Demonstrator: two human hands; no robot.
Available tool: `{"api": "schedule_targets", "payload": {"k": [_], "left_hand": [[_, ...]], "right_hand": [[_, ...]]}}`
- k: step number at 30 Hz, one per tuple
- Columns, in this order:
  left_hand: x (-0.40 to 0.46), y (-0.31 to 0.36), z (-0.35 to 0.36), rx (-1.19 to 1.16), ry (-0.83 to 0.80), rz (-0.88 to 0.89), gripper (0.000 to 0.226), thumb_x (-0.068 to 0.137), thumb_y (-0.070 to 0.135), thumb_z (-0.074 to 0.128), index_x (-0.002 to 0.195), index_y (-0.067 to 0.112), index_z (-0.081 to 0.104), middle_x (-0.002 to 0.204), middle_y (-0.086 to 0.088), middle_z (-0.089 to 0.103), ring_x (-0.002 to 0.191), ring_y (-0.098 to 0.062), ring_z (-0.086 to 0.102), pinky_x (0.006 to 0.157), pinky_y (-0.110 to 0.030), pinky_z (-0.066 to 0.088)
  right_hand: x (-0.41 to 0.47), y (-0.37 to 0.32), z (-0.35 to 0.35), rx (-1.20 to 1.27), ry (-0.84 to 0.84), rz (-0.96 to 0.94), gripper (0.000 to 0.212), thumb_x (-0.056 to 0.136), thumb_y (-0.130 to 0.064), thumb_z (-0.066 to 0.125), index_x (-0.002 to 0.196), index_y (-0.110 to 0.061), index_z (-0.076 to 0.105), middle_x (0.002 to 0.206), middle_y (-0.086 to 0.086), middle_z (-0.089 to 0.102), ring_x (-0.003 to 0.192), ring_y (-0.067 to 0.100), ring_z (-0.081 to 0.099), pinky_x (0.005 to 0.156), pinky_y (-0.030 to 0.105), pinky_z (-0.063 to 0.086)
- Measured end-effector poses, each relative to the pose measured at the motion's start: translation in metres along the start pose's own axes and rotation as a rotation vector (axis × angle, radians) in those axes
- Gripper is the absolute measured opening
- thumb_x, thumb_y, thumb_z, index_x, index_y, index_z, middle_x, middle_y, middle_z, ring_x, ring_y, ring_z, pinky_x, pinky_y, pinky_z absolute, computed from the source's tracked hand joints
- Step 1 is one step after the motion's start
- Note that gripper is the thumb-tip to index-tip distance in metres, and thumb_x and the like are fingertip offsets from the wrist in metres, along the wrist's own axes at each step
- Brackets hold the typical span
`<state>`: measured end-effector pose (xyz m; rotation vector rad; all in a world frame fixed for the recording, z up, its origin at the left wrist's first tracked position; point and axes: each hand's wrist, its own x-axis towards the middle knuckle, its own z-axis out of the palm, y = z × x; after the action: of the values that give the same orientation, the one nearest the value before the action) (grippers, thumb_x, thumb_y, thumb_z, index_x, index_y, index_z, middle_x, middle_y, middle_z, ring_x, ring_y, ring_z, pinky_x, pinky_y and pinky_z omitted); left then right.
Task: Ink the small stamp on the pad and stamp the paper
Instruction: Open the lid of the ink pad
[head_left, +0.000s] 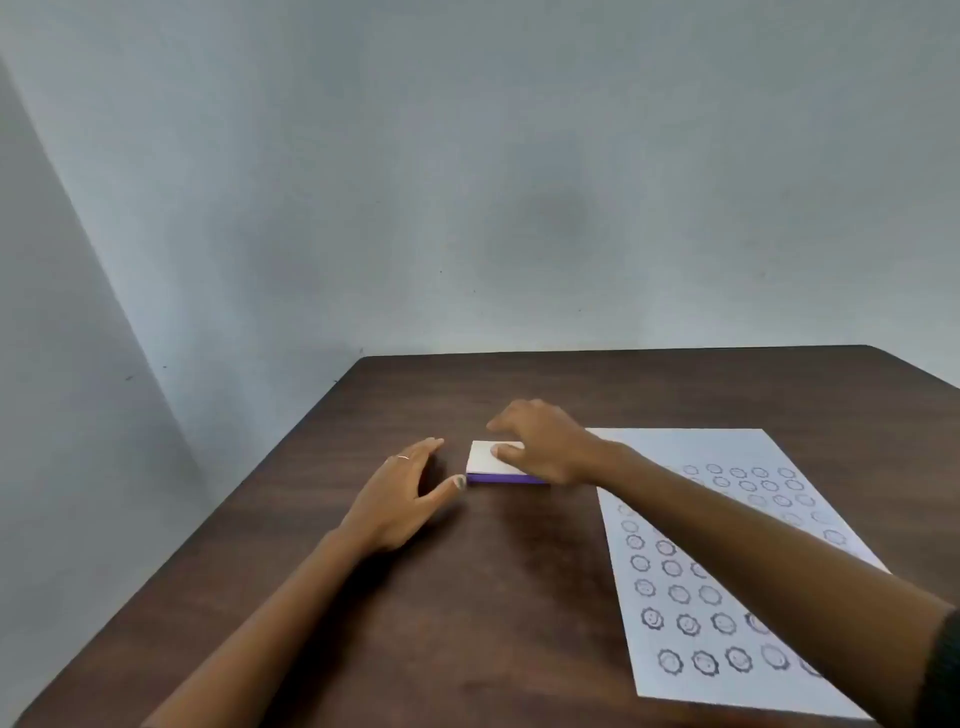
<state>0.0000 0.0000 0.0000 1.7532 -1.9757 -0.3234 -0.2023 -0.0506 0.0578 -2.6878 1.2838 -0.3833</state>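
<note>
Paper (727, 545): crowded with prints; little blank room remains.
Right hand (545, 441): spread over closed ink pad (493, 460).
Left hand (405, 493): spread, empty; pad may slide.

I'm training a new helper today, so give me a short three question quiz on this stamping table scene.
1. True or false: the ink pad has its white lid closed.
2. Which hand rests on the pad? A) left hand B) right hand
3. Fill in: the paper lies to the pad's ____ and already carries rows of round stamp marks.

Key: 1 true. 2 B; the left hand lies open on the table beside the pad. 3 right.
</note>
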Motion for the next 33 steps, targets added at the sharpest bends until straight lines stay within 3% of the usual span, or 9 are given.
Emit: {"api": "schedule_targets", "payload": {"k": [6, 18, 27, 33], "left_hand": [[-0.028, -0.005, -0.004, 0.076, -0.015, 0.05, 0.076, 0.085, 0.062, 0.049, 0.147, 0.023, 0.028, 0.155, 0.005, 0.029, 0.142, -0.011, 0.024, 0.118, -0.036, 0.015], [-0.048, -0.005, -0.001, 0.038, -0.088, 0.06, 0.111, 0.059, 0.088, 0.047, 0.149, 0.032, 0.014, 0.155, 0.008, 0.026, 0.141, -0.005, 0.021, 0.117, -0.03, 0.006], [-0.057, 0.002, -0.005, 0.012, -0.084, 0.119, 0.09, 0.063, 0.083, 0.052, 0.141, 0.041, 0.031, 0.15, 0.016, 0.036, 0.14, -0.002, 0.024, 0.117, -0.037, 0.017], [-0.056, 0.003, -0.006, 0.027, -0.084, 0.113, 0.085, 0.068, 0.079, 0.052, 0.141, 0.041, 0.032, 0.149, 0.017, 0.036, 0.139, -0.001, 0.024, 0.117, -0.035, 0.017]], "right_hand": [[0.0, -0.011, 0.032, -0.066, -0.129, 0.093, 0.05, 0.092, -0.034, 0.039, 0.137, -0.013, 0.034, 0.143, 0.013, 0.039, 0.126, 0.032, 0.037, 0.103, 0.045, 0.033], [-0.04, -0.037, 0.04, -0.067, -0.027, -0.055, 0.045, 0.091, -0.033, 0.042, 0.134, -0.02, 0.04, 0.138, 0.004, 0.044, 0.122, 0.026, 0.038, 0.099, 0.04, 0.03], [-0.057, -0.043, 0.039, 0.021, -0.034, -0.143, 0.048, 0.09, -0.044, 0.043, 0.134, -0.027, 0.039, 0.138, -0.002, 0.044, 0.123, 0.019, 0.035, 0.099, 0.039, 0.028], [-0.042, -0.004, 0.007, 0.085, 0.175, 0.033, 0.037, 0.086, -0.043, 0.051, 0.121, -0.03, 0.054, 0.131, 0.0, 0.051, 0.123, 0.024, 0.036, 0.098, 0.043, 0.03]]}}
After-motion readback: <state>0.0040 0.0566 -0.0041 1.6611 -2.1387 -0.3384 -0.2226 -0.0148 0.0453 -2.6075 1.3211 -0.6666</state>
